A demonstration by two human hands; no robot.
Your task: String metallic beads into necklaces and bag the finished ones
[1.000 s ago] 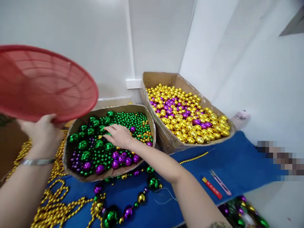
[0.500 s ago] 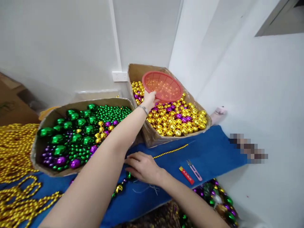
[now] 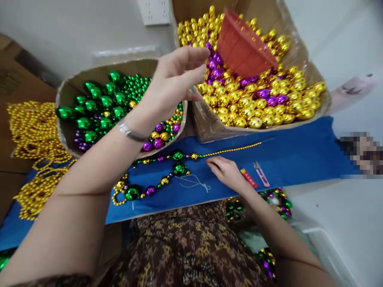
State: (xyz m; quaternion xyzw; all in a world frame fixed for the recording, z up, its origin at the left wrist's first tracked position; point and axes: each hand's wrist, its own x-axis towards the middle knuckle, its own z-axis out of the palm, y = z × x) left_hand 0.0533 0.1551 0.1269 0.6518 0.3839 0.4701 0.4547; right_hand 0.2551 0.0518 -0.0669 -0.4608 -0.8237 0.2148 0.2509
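Note:
My left hand (image 3: 179, 73), with a band on its wrist, is raised between the two bead boxes. Its fingers are apart and hold nothing. Just beyond it, a red plastic basket (image 3: 243, 48) leans tilted among gold and purple beads (image 3: 245, 105) in the right box. Low over the blue cloth, my right hand (image 3: 226, 171) has loosely stretched fingers, tips close to a strand of small gold beads (image 3: 233, 150). That strand continues left into a garland of green, purple and gold beads (image 3: 164, 180), which curves back across the cloth.
A left cardboard box (image 3: 64, 131) holds green, purple and gold beads. Pink thread snips (image 3: 261, 174) and a red packet (image 3: 249, 178) lie right of my right hand. Loose white thread (image 3: 194, 182) is on the blue cloth (image 3: 302, 159). Gold bead strands (image 3: 38, 135) pile at left.
My left hand has let go of the red basket and drawn back; the basket has tipped onto its side. The view has turned downward, showing more of the garland. My right hand stays near the strand.

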